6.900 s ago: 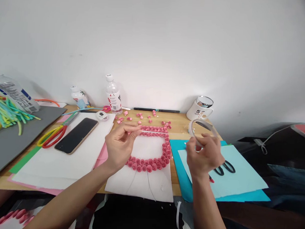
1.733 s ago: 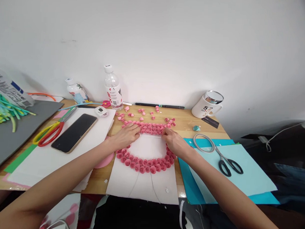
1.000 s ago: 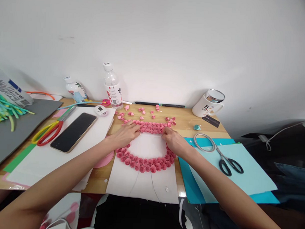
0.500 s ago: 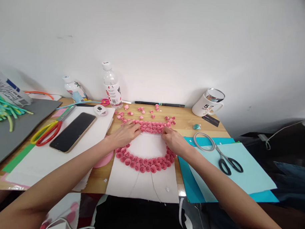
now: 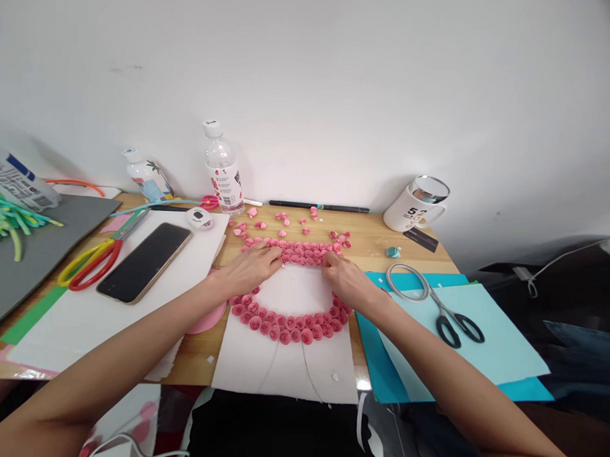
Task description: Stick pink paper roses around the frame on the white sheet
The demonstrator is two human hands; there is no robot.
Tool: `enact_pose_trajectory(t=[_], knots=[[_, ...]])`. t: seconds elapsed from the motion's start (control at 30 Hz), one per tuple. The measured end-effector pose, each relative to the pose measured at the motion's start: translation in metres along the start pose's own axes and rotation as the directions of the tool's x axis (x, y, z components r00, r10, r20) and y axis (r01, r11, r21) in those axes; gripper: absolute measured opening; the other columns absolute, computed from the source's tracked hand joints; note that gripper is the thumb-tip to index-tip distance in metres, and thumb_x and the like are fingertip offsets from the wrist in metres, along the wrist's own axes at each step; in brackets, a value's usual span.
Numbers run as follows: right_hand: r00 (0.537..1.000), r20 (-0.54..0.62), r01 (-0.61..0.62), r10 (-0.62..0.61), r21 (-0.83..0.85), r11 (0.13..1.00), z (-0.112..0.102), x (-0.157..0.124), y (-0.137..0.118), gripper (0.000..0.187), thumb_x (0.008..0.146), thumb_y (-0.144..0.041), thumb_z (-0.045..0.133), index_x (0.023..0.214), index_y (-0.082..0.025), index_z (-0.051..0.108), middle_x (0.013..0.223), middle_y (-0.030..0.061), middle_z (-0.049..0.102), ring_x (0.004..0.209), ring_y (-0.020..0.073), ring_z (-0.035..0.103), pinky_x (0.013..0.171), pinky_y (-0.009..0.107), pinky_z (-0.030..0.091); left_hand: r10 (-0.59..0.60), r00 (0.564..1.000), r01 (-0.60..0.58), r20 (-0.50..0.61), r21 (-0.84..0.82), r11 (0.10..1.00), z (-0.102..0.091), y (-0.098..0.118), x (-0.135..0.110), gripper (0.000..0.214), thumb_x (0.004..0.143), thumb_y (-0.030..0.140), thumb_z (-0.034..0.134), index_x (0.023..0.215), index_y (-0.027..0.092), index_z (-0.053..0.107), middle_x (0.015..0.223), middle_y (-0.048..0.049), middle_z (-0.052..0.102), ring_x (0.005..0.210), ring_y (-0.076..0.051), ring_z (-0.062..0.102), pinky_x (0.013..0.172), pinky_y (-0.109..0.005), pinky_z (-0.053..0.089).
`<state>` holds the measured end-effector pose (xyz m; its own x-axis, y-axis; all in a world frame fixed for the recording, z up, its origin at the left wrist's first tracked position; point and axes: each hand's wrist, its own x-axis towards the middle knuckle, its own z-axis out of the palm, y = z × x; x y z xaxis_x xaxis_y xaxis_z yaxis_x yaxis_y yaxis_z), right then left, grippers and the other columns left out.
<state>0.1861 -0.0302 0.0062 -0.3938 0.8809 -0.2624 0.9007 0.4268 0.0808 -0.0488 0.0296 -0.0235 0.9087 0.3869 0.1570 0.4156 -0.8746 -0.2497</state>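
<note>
A ring of pink paper roses (image 5: 289, 328) lies on a white sheet (image 5: 285, 368) at the front middle of the wooden desk. My left hand (image 5: 251, 270) rests with its fingertips on the left end of the ring's top row. My right hand (image 5: 348, 280) presses its fingertips on the right end of that same row. Neither hand holds anything. Loose pink roses (image 5: 285, 221) are scattered just behind the ring.
A clear tape roll (image 5: 403, 282) and black scissors (image 5: 454, 324) lie on light blue paper (image 5: 501, 342) at the right. Left of the ring lie a phone (image 5: 144, 263) and red-yellow scissors (image 5: 91, 264). A water bottle (image 5: 223, 172), pen (image 5: 318, 207) and mug (image 5: 416, 209) stand by the wall.
Earlier my left hand held a thin strip and my right hand the tape roll in the air. The roll now lies on the blue paper, and both hands press the roses' top row.
</note>
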Motion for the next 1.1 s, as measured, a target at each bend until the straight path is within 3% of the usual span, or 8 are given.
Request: enact_pose_trajectory(t=[0.27, 0.67, 0.83, 1.1], knots=[[0.999, 0.033, -0.005, 0.006, -0.040, 0.999, -0.007, 0.000, -0.003, 0.029, 0.081, 0.000, 0.041, 0.086, -0.007, 0.069, 0.099, 0.0179, 0.058, 0.085, 0.0209, 0.057, 0.068, 0.027, 0.042, 0.103, 0.994, -0.102, 0.040, -0.023, 0.994, 0.000, -0.004, 0.000, 0.018, 0.083, 0.002, 0.049, 0.073, 0.013, 0.060, 0.081, -0.0063, 0.055, 0.080, -0.018, 0.048, 0.073, -0.034, 0.033], [1.000, 0.002, -0.013, 0.013, -0.130, 0.991, -0.004, 0.001, -0.007, 0.033, 0.084, -0.004, 0.038, 0.086, -0.010, 0.070, 0.103, 0.0184, 0.057, 0.083, 0.0224, 0.057, 0.062, 0.029, 0.043, 0.081, 0.994, -0.076, 0.074, -0.067, 0.995, -0.006, -0.009, 0.003, 0.022, 0.087, 0.009, 0.048, 0.074, 0.014, 0.066, 0.082, -0.0068, 0.057, 0.085, -0.021, 0.046, 0.070, -0.035, 0.029], [0.999, -0.022, -0.026, 0.023, -0.152, 0.988, -0.005, 0.000, -0.004, 0.033, 0.083, -0.003, 0.041, 0.086, -0.013, 0.072, 0.104, 0.0182, 0.058, 0.092, 0.0271, 0.053, 0.061, 0.029, 0.043, 0.057, 0.993, -0.048, 0.106, -0.089, 0.995, -0.014, -0.011, 0.005, 0.022, 0.085, 0.010, 0.052, 0.070, 0.015, 0.066, 0.080, -0.0063, 0.058, 0.087, -0.021, 0.046, 0.070, -0.034, 0.028], [0.998, -0.058, -0.021, 0.014, -0.121, 0.992, 0.000, -0.008, 0.004, 0.031, 0.083, -0.004, 0.042, 0.083, -0.010, 0.072, 0.099, 0.0201, 0.058, 0.100, 0.0308, 0.045, 0.057, 0.028, 0.041, -0.027, 0.977, 0.061, 0.210, -0.157, 0.986, -0.030, -0.008, 0.008, 0.034, 0.085, 0.040, 0.058, 0.063, 0.014, 0.063, 0.079, -0.0053, 0.055, 0.083, -0.020, 0.048, 0.071, -0.032, 0.030]])
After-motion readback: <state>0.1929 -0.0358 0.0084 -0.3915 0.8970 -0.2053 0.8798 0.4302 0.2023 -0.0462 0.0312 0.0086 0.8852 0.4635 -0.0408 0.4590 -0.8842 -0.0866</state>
